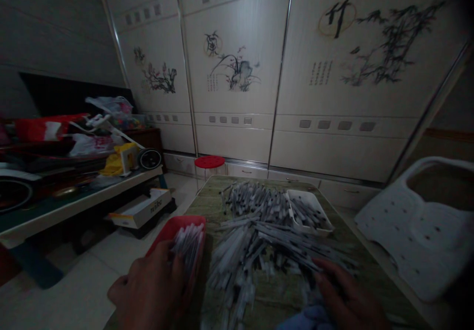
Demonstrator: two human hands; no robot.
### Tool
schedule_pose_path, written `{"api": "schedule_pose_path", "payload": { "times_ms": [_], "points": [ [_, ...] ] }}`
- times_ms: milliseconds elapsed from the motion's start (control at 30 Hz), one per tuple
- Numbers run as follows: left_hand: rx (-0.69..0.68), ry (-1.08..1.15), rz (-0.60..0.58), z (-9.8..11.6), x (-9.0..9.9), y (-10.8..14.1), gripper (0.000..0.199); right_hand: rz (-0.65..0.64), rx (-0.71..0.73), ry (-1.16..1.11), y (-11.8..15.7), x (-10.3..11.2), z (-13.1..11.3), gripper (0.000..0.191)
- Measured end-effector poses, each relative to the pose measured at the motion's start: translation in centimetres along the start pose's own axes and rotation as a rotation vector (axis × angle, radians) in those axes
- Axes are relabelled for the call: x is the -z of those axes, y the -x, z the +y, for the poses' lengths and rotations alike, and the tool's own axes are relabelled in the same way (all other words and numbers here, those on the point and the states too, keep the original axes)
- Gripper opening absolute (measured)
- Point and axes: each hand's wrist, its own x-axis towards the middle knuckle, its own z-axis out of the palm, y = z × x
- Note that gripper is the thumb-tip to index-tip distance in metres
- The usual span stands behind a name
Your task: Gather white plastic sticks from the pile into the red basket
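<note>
My left hand [151, 280] reaches over the red plastic basket [202, 221] at the left of the table, its fingers bent down by the thin pale sticks [188, 241] inside. The fingertips are hidden, so I cannot tell whether it grips any. On the table lies a large loose pile of thin, pale tubes with dark ends [255, 201], resembling pen refills. At the pile's right edge, my right hand [348, 295] has its thumb and fingers closed around the ends of some tubes [289, 243]; the grip is dim and partly blurred.
A white tray [329, 230] with more tubes stands at the back right of the green-patterned table [274, 295]. On the right is a white perforated chair [407, 231]. A red stool [209, 162] stands beyond the table. At left, a cluttered bench [111, 186] has an open box [142, 209] beneath it.
</note>
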Motion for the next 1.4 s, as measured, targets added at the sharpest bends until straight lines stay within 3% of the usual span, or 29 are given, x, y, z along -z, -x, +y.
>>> {"api": "schedule_pose_path", "payload": {
  "times_ms": [233,367,467,567,867,1200,1400],
  "points": [
    [-0.078,0.004,0.160,1.4,-0.2,0.7,0.049,0.014,-0.112,0.027,-0.7,1.0,1.2,0.045],
    [-0.319,0.170,0.315,2.2,-1.6,1.5,0.041,0.004,-0.124,0.090,-1.2,2.0,1.8,0.041],
    [-0.538,0.313,0.337,3.1,-3.0,2.3,0.029,-0.008,-0.094,0.162,-1.3,2.4,1.6,0.036],
    [-0.613,0.390,0.295,4.2,-4.4,3.2,0.025,-0.019,-0.058,0.227,-1.4,2.4,1.8,0.035],
    [-0.592,0.403,0.047,5.6,-8.5,4.0,0.019,-0.013,0.044,0.472,-2.1,0.7,3.5,0.030],
    [-0.519,0.356,-0.134,5.9,-9.2,4.3,0.026,-0.016,0.041,0.616,-1.9,-0.5,3.3,0.030],
    [-0.499,0.215,-0.159,5.9,-10.9,4.2,0.038,-0.049,0.059,0.583,-2.2,-0.6,4.0,0.029]
  ]
}}
